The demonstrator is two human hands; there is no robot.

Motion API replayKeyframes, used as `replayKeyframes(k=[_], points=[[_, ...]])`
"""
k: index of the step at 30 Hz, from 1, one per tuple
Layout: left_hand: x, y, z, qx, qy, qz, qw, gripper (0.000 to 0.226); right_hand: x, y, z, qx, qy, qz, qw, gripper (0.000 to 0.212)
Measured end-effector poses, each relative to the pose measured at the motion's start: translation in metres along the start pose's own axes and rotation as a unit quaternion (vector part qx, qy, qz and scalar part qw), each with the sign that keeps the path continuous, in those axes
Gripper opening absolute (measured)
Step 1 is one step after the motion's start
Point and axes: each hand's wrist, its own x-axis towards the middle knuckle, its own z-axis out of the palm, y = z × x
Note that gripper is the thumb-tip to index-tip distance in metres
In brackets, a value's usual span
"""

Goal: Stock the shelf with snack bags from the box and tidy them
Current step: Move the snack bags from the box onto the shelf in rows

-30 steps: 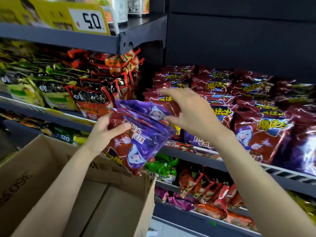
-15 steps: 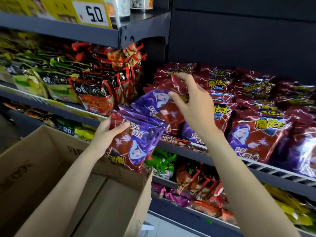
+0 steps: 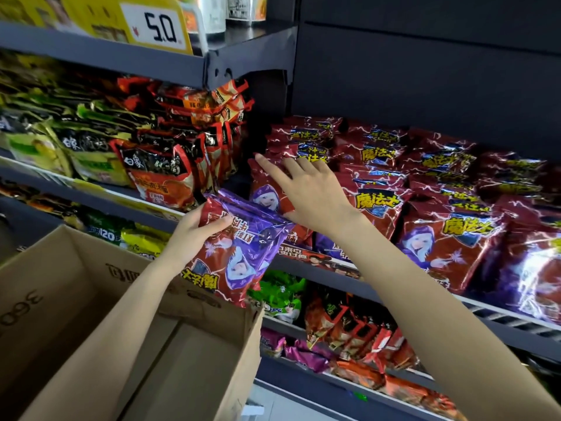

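L hand [image 3: 194, 235] clamped on stack of snack bags [image 3: 243, 253] above cardboard box [image 3: 91, 299], R hand [image 3: 306, 189] fingers spread flat on front bag [image 3: 268, 192] at shelf [image 3: 318, 268] row's left end

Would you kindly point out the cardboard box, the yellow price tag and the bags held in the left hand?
cardboard box [image 3: 194, 302]: head view, top edge of its far wall.
yellow price tag [image 3: 158, 27]: head view, white number panel.
held snack bags [image 3: 239, 253]: head view, front bag's face.
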Motion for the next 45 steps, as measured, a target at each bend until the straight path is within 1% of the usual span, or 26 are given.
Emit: replayKeyframes(k=[3, 10, 12, 14, 16, 18, 19, 20, 22, 24, 25, 26, 27, 28, 29, 30, 31, 33, 34, 35, 37, 38, 40, 42, 43, 45], points=[[0.002, -0.004, -0.003, -0.001, 0.009, 0.0, 1.0, 0.008, 0.003, -0.006, 0.006, -0.023, -0.003, 0.012, 1.0, 0.115], [0.006, -0.001, -0.011, 0.005, 0.024, 0.009, 1.0, 0.01, 0.019, 0.005, 0.009, -0.025, -0.012, 0.033, 0.999, 0.118], [0.006, 0.0, -0.014, 0.01, 0.024, 0.013, 1.0, 0.011, 0.019, 0.001, 0.011, -0.024, -0.01, 0.027, 0.999, 0.117], [0.005, 0.001, -0.017, 0.013, 0.026, 0.013, 0.999, 0.012, 0.013, -0.007, 0.015, -0.004, -0.028, 0.02, 0.999, 0.115], [0.005, 0.003, -0.018, 0.009, 0.032, 0.009, 0.999, 0.012, 0.009, -0.011, 0.018, 0.008, -0.039, 0.031, 0.999, 0.113], [0.004, 0.003, -0.018, 0.0, 0.037, 0.003, 0.999, 0.016, 0.01, -0.011, 0.018, -0.01, 0.001, 0.052, 0.999, 0.102], [0.004, 0.004, -0.018, -0.01, 0.043, -0.003, 0.999, 0.022, 0.012, -0.01, 0.016, 0.007, 0.042, 0.058, 0.997, 0.091], [0.004, 0.005, -0.017, -0.026, 0.053, -0.011, 0.998, 0.027, 0.011, -0.008, 0.014, 0.054, 0.096, 0.054, 0.992, 0.078], [0.003, 0.007, -0.015, -0.057, 0.072, -0.02, 0.996, 0.031, 0.001, -0.003, 0.006, 0.188, 0.196, 0.046, 0.961, 0.051], [0.0, 0.009, -0.011, -0.08, 0.077, -0.022, 0.994, 0.032, -0.026, -0.003, -0.007, 0.321, 0.25, 0.116, 0.906, 0.042], [-0.002, 0.01, -0.009, -0.091, 0.078, -0.022, 0.993, 0.032, -0.042, -0.007, -0.015, 0.389, 0.255, 0.165, 0.87, 0.037], [-0.004, 0.012, -0.005, -0.102, 0.075, -0.022, 0.992, 0.031, -0.057, -0.014, -0.022, 0.448, 0.233, 0.209, 0.837, 0.033], [-0.007, 0.013, -0.001, -0.111, 0.07, -0.023, 0.991, 0.03, -0.07, -0.023, -0.028, 0.495, 0.183, 0.242, 0.814, 0.033], [-0.01, 0.013, 0.004, -0.115, 0.062, -0.024, 0.991, 0.03, -0.079, -0.033, -0.03, 0.526, 0.111, 0.257, 0.803, 0.04], [-0.013, 0.015, 0.009, -0.12, 0.051, -0.021, 0.991, 0.029, -0.085, -0.043, -0.029, 0.548, 0.039, 0.253, 0.796, 0.051], [-0.016, 0.016, 0.015, -0.124, 0.039, -0.018, 0.991, 0.029, -0.089, -0.051, -0.026, 0.572, -0.011, 0.241, 0.784, 0.059], [-0.019, 0.018, 0.02, -0.129, 0.027, -0.013, 0.991, 0.029, -0.092, -0.056, -0.023, 0.606, -0.033, 0.235, 0.759, 0.063], [-0.025, 0.02, 0.03, -0.133, 0.016, -0.01, 0.991, 0.026, -0.096, -0.058, -0.018, 0.68, -0.026, 0.25, 0.689, 0.062], [-0.026, 0.022, 0.034, -0.133, 0.016, -0.008, 0.991, 0.019, -0.099, -0.056, -0.017, 0.703, -0.017, 0.264, 0.66, 0.062], [-0.028, 0.023, 0.036, -0.131, 0.017, -0.008, 0.991, 0.012, -0.101, -0.053, -0.017, 0.718, -0.011, 0.279, 0.637, 0.062], [-0.029, 0.026, 0.042, -0.122, 0.016, -0.009, 0.992, 0.011, -0.106, -0.046, -0.015, 0.749, 0.002, 0.302, 0.59, 0.059], [-0.029, 0.028, 0.044, -0.116, 0.013, -0.01, 0.993, 0.011, -0.108, -0.043, -0.015, 0.757, 0.009, 0.311, 0.574, 0.057], [-0.029, 0.032, 0.05, -0.108, 0.007, -0.006, 0.994, 0.01, -0.111, -0.04, -0.014, 0.764, 0.031, 0.32, 0.559, 0.052], [-0.03, 0.037, 0.055, -0.109, 0.009, -0.001, 0.994, 0.01, -0.113, -0.036, -0.015, 0.768, 0.048, 0.317, 0.555, 0.047], [-0.03, 0.04, 0.057, -0.111, 0.017, 0.001, 0.994, 0.009, -0.114, -0.034, -0.017, 0.766, 0.046, 0.309, 0.561, 0.047], [-0.03, 0.044, 0.061, -0.123, 0.047, 0.006, 0.991, 0.007, -0.12, -0.031, -0.017, 0.753, 0.028, 0.282, 0.594, 0.052]])
